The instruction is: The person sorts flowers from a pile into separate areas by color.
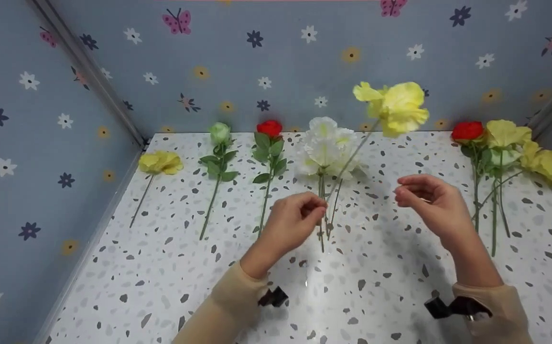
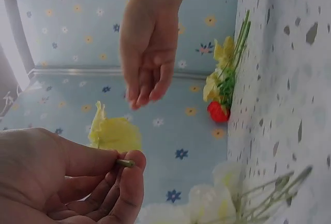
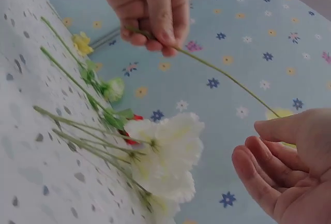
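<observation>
My left hand (image 1: 287,222) pinches the lower stem of a yellow artificial flower (image 1: 404,107) between thumb and fingers. The bloom is raised above the table, tilted up to the right, and the cut end of the stem (image 2: 126,163) pokes out of the fingertips in the left wrist view. To the right, my right hand (image 1: 433,205) hovers with loosely bent fingers and holds nothing. In the right wrist view its thumb overlaps the yellow bloom, but the head view shows hand and flower apart. White flowers (image 1: 326,143) lie on the table behind my left hand.
Further left on the speckled table (image 1: 352,296) lie a red rose (image 1: 269,129), a pale green rose (image 1: 220,134) and a yellow flower (image 1: 160,162). At the right, a bunch with a red rose (image 1: 468,130) and yellow flowers (image 1: 507,133) lies near the patterned wall (image 1: 295,62).
</observation>
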Available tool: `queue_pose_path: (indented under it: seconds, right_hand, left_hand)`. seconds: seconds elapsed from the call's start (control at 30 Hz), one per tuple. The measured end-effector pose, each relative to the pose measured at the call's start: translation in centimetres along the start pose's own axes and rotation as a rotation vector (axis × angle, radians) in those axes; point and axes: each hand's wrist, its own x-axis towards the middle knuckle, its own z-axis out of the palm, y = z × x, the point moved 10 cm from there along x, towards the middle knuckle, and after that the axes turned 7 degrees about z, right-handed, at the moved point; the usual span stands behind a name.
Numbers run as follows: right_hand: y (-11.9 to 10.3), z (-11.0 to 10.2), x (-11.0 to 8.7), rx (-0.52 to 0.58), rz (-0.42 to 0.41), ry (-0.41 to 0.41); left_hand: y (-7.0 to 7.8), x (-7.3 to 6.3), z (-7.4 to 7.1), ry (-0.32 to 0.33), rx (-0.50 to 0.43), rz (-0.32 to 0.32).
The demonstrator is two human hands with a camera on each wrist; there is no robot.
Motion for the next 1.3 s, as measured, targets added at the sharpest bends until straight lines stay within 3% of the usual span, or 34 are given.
queue_pose_path:
  seconds: [0.2,0.37,0.57,0.73,0.87,0.97,1.13,1.3]
  right_hand:
    - [4.2,-8.4,0.7,-0.275,0.159,0.192]
    - [8.3,-13.8,0.1,-0.511,0.271,0.321]
    - [12.6,-16.9,-0.8,-0.583,0.448,0.408]
    - [14.7,-18.1,-1.1,-0.585,0.55,0.393]
    - [15.3,-18.4,-1.0,-0.629,0.553,0.363]
    - [15.5,-18.3,-0.8,-0.649,0.54,0.331]
    - [15.7,-18.4,-0.7,-0.635,0.523,0.282]
    - [15.8,-18.4,-0.4,-0.625,0.518,0.289]
  left_hand:
    - [-2.5,0.2,-7.9,0.175,0.103,-0.061]
    - [-5.8,-1.0,-14.9,0.327,0.239,-0.135]
    - [-10.9,-4.6,-22.6,0.463,0.453,-0.256]
    - [-14.9,-8.2,-27.2,0.511,0.557,-0.393]
    - [-17.5,-10.8,-29.7,0.525,0.595,-0.505]
    - [-18.8,-12.2,-30.8,0.544,0.63,-0.547]
    - [-20.5,-13.3,-31.3,0.56,0.635,-0.602]
    - [-22.0,-13.8,-30.9,0.551,0.621,-0.677]
